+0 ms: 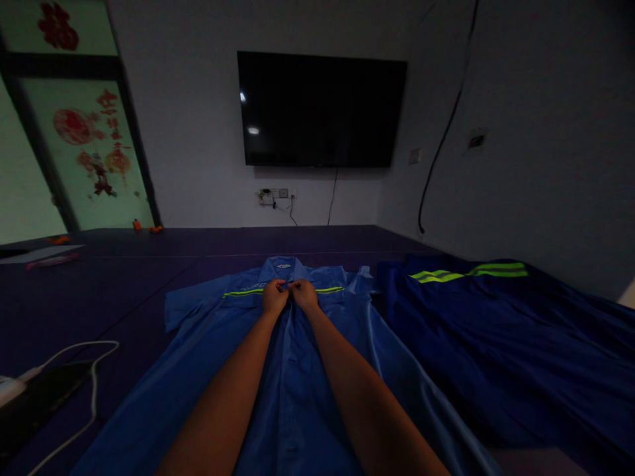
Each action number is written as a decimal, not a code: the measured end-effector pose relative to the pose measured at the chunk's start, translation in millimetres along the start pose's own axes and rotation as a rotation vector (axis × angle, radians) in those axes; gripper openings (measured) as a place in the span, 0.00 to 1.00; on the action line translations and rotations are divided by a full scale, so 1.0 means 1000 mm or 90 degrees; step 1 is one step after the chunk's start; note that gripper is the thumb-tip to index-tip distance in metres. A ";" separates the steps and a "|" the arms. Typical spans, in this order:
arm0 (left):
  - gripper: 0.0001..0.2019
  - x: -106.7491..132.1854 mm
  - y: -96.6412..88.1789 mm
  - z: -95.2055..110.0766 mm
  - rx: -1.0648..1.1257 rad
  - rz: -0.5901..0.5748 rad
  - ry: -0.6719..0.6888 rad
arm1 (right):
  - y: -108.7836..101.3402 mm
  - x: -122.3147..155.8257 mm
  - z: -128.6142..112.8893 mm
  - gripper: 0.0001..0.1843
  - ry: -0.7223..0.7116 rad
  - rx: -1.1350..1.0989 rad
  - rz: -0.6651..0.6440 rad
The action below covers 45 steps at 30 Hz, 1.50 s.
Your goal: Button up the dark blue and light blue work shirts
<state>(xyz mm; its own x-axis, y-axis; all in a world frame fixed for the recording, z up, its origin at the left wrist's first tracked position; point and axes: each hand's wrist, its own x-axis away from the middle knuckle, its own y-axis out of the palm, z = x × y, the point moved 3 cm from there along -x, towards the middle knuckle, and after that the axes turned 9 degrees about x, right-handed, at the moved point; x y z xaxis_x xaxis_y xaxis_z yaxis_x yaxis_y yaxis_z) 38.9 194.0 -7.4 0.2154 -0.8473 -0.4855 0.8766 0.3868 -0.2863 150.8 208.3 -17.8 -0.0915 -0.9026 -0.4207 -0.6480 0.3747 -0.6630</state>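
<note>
One blue short-sleeved shirt (292,383) lies front up on a dark purple surface (129,284), its cloth smooth over the chest and softly creased toward the sides. Just below its pointed collar (269,270), the left hand (274,296) and right hand (303,294) pinch the front opening between curled fingertips, almost meeting; whether a button sits there is too small to tell. A thin yellow-green stripe (243,293) crosses the chest. Beside it, right, a darker blue garment (461,337) spreads in loose folds, with broad bright bands (499,270). Leftward, a slim white cable (94,383) curls.
</note>
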 end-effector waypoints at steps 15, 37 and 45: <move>0.12 0.003 -0.003 0.001 0.001 0.014 -0.008 | 0.002 -0.001 0.003 0.12 -0.006 -0.034 0.008; 0.09 -0.001 -0.001 -0.003 -0.010 0.019 -0.005 | -0.003 0.003 -0.002 0.14 -0.012 -0.020 -0.001; 0.10 0.000 -0.001 -0.001 -0.004 0.016 0.000 | -0.003 0.003 -0.002 0.14 -0.018 -0.033 0.005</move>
<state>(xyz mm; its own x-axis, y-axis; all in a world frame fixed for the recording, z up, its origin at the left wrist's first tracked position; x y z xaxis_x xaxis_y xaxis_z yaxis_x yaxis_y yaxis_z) 37.5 193.5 -7.9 0.2370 -0.8379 -0.4917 0.8683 0.4098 -0.2796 151.4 203.7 -16.0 -0.0751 -0.8929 -0.4439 -0.6852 0.3696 -0.6276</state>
